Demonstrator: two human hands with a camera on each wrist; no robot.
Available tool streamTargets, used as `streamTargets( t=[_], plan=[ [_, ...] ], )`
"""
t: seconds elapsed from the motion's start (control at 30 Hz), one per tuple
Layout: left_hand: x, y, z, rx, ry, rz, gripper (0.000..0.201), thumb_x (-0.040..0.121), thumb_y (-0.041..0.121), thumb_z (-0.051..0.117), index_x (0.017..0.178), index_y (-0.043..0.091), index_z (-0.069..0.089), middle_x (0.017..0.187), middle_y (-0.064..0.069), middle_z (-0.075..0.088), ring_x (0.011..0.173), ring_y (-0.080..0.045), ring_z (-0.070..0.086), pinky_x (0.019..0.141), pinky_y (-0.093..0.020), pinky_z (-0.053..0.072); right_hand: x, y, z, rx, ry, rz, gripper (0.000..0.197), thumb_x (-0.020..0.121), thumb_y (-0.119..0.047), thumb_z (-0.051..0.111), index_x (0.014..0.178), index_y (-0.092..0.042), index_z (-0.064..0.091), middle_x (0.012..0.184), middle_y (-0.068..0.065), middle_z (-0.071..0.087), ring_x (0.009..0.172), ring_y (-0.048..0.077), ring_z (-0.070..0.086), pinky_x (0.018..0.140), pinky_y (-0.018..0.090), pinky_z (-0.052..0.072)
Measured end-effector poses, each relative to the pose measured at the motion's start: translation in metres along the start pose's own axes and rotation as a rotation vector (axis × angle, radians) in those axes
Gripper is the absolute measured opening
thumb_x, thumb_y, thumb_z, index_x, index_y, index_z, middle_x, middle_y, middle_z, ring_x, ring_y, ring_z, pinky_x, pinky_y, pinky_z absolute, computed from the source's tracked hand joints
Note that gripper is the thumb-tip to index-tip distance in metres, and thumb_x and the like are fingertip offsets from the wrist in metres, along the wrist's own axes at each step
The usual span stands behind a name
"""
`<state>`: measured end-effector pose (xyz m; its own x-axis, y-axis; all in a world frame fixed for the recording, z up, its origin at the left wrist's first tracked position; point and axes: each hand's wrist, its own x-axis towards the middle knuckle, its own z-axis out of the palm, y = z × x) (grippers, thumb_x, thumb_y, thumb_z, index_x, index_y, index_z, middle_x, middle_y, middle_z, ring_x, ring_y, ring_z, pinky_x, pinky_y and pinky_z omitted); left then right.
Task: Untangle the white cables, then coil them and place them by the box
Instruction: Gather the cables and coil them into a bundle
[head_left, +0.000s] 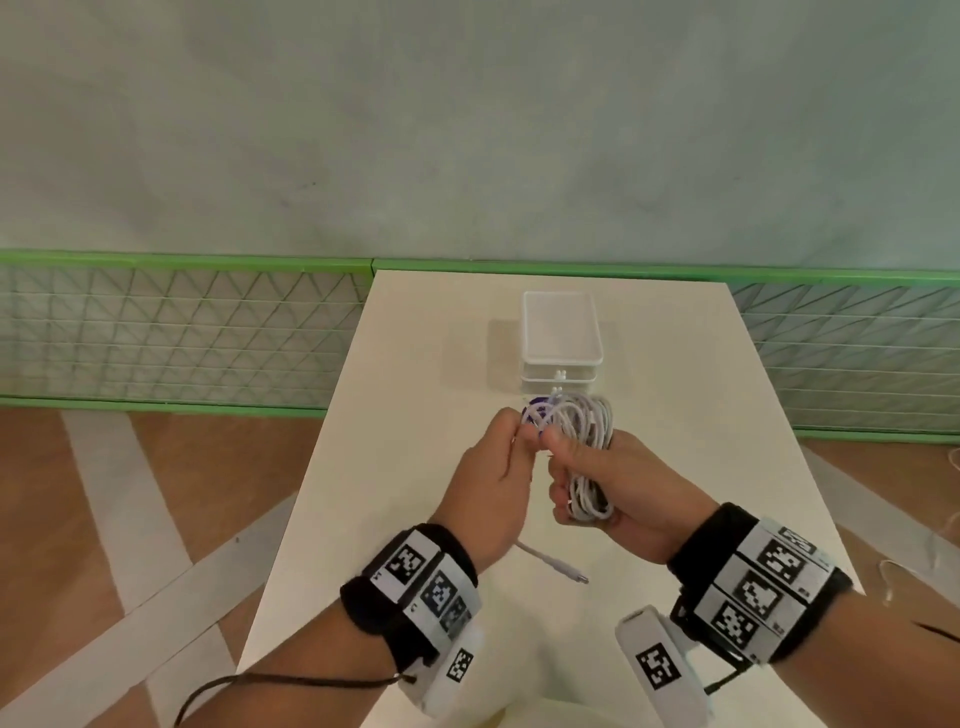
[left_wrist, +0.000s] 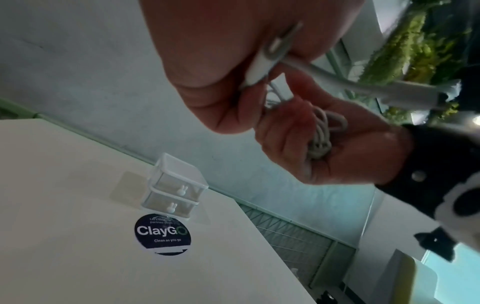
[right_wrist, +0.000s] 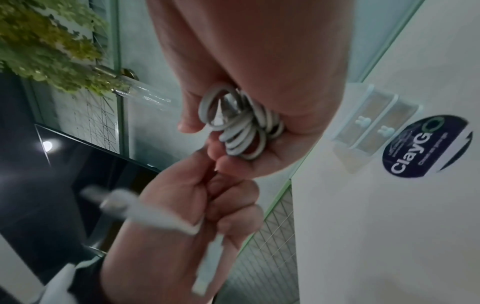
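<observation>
Above the white table (head_left: 675, 415), my right hand (head_left: 597, 483) grips a bundle of coiled white cable (head_left: 587, 447), its loops wrapped round the fingers (right_wrist: 241, 131). My left hand (head_left: 498, 467) is curled round the loose end of that cable beside the right thumb. A connector end (head_left: 563, 569) hangs below the left wrist, and in the left wrist view the plug (left_wrist: 262, 63) lies against the palm. The small white two-drawer box (head_left: 561, 343) stands on the table just beyond the hands (left_wrist: 174, 189).
A dark round "ClayGo" sticker (left_wrist: 162, 233) lies on the table in front of the box. A green-framed mesh fence (head_left: 182, 332) runs behind the table, with wooden floor to the left. Another cable (head_left: 904, 571) lies on the floor at the right.
</observation>
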<state>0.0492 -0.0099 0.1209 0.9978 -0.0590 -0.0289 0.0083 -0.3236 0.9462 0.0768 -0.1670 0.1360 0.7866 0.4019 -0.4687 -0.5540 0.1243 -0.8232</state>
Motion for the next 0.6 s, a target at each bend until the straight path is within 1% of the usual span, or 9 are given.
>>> streamTargets(
  t=[0.1,0.17,0.23,0.3,0.33,0.4,0.47,0.53,0.6],
  plan=[
    [0.002,0.001,0.007,0.053,0.083,0.051,0.022,0.105,0.024,0.037,0.086,0.02,0.047,0.066,0.01,0.058,0.056,-0.008,0.051,0.057,-0.032,0.049,0.003,0.005,0.01,0.06,0.031,0.012,0.044,0.082,-0.036,0.079,0.108,-0.002,0.071,0.09,0.017,0.064,0.077,0.03,0.062,0.069,0.037,0.054],
    [0.002,0.0,0.01,0.101,0.086,0.081,0.02,0.104,0.023,0.036,0.094,0.022,0.052,0.077,0.005,0.065,0.067,-0.01,0.061,0.064,-0.034,0.055,0.005,0.009,0.013,0.132,0.066,0.022,0.047,0.086,-0.034,0.076,0.12,-0.002,0.069,0.106,0.027,0.069,0.092,0.036,0.066,0.081,0.043,0.054],
    [-0.001,0.002,0.011,0.179,0.028,0.128,0.021,0.102,0.022,0.034,0.107,0.024,0.055,0.093,0.006,0.066,0.083,-0.006,0.063,0.076,-0.028,0.054,0.007,0.008,0.011,0.165,0.103,0.004,0.044,0.089,-0.031,0.074,0.122,-0.002,0.069,0.112,0.027,0.072,0.097,0.037,0.071,0.082,0.043,0.057],
    [-0.008,0.003,0.013,0.177,-0.022,0.154,0.03,0.1,0.018,0.035,0.123,0.03,0.05,0.103,0.016,0.062,0.089,-0.002,0.06,0.079,-0.02,0.049,0.009,0.005,0.005,0.157,0.114,-0.013,0.043,0.089,-0.028,0.074,0.117,0.004,0.068,0.096,0.023,0.071,0.08,0.034,0.07,0.068,0.039,0.061],
    [-0.01,0.002,0.013,0.135,-0.021,0.139,0.035,0.101,0.016,0.037,0.129,0.036,0.044,0.099,0.021,0.059,0.083,-0.001,0.06,0.075,-0.018,0.047,0.011,0.003,0.002,0.154,0.122,-0.016,0.039,0.088,-0.027,0.075,0.11,0.005,0.069,0.085,0.019,0.066,0.069,0.029,0.066,0.061,0.036,0.058],
    [-0.012,-0.003,0.011,0.033,0.021,0.05,0.051,0.103,0.014,0.044,0.139,0.047,0.028,0.092,0.019,0.06,0.067,-0.003,0.059,0.063,-0.018,0.048,0.013,0.0,-0.004,0.18,0.14,-0.01,0.023,0.087,-0.026,0.077,0.089,-0.004,0.069,0.073,0.011,0.057,0.057,0.022,0.058,0.057,0.033,0.053],
    [-0.013,-0.007,0.01,0.0,0.033,-0.012,0.041,0.102,0.016,0.047,0.131,0.045,0.037,0.088,0.01,0.062,0.06,-0.007,0.056,0.056,-0.027,0.052,0.015,-0.002,-0.007,0.196,0.149,-0.017,0.024,0.087,-0.025,0.078,0.087,-0.003,0.069,0.077,0.013,0.057,0.062,0.025,0.058,0.061,0.034,0.054],
    [-0.015,-0.005,0.012,0.025,0.004,-0.018,0.016,0.103,0.02,0.046,0.113,0.031,0.053,0.083,0.005,0.063,0.057,-0.009,0.054,0.052,-0.029,0.051,0.016,-0.002,-0.007,0.212,0.144,-0.072,0.047,0.088,-0.027,0.078,0.11,0.012,0.064,0.093,0.023,0.057,0.081,0.034,0.059,0.068,0.039,0.055],
    [-0.016,-0.001,0.015,0.081,-0.006,0.025,0.012,0.103,0.019,0.045,0.106,0.02,0.057,0.079,0.003,0.063,0.057,-0.009,0.053,0.053,-0.027,0.048,0.017,-0.002,-0.005,0.201,0.136,-0.118,0.062,0.086,-0.03,0.08,0.125,0.012,0.057,0.103,0.032,0.056,0.093,0.039,0.059,0.079,0.045,0.056]
  ],
)
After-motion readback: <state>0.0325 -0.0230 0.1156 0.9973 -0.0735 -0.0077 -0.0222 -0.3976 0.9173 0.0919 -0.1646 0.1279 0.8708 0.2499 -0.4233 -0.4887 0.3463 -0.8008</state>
